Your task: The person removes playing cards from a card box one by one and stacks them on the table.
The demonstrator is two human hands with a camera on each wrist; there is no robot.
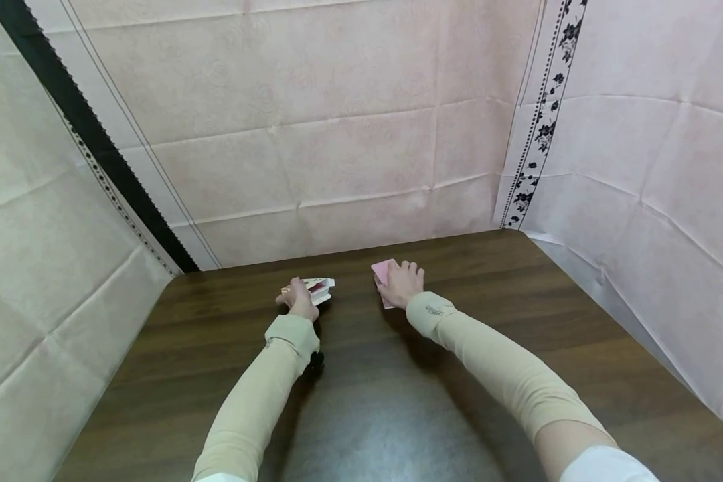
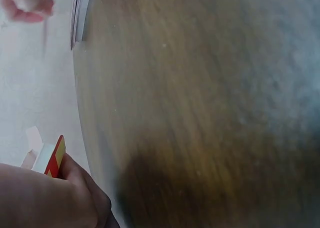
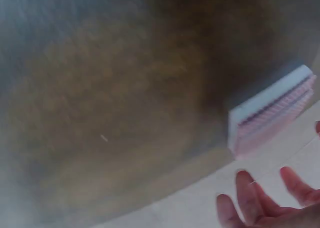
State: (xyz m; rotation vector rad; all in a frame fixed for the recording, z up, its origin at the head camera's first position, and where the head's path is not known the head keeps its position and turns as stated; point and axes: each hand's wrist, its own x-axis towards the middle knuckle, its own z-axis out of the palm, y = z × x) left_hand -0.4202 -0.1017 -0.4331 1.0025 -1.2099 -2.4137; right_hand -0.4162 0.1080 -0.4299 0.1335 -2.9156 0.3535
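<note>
Two-handed work at the far part of the counter (image 1: 361, 381). The left hand (image 1: 302, 301) grips a small carton (image 1: 321, 295); the head view shows its white flaps standing out toward the right, and the left wrist view shows a red and yellow panel beside a white one. Carton is held up off the surface, fingers curled round its near side; the exact placing of each finger is hidden. The pink stack (image 1: 383, 269) lies on the counter to the right of the carton, well apart from it, near the far edge. The right wrist view shows it as layered, with a pale slab on one side and striped pink edges; possibly playing cards, not confirmed. The right hand (image 1: 403, 284) is at the stack with its fingers (image 3: 245, 190) spread wide and holding nothing; in that same view the fingertips are just beside the stack, with a gap showing. Step in hand, by judgement: reaching for the stack while the carton is kept ready. Next move would call for closing the right fingers evenly on the stack's sides, keeping the layers square. Risk noted: a loose pinch could fan or spill them.
</note>
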